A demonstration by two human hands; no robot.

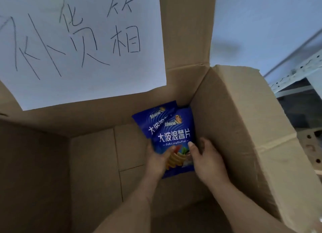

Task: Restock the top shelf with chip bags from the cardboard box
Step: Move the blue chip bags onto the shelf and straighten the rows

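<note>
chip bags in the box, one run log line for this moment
stage: pickup | left hand and right hand: both grip front chip bag | second bag: behind | cardboard box: open

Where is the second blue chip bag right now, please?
In the head view, the second chip bag sits inside the cardboard box, tucked behind the front chip bag that both hands hold, near the box's far right corner.

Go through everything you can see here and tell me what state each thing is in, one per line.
Cardboard box: open, flaps up, mostly empty inside.
Front chip bag: sealed, held in both hands inside the box.
Rear chip bag: sealed, tucked behind the front one.
Left hand: gripping the bags' left edge.
Right hand: gripping the front bag's right edge.
Paper sign: fixed flat to the raised flap, handwritten.
</note>
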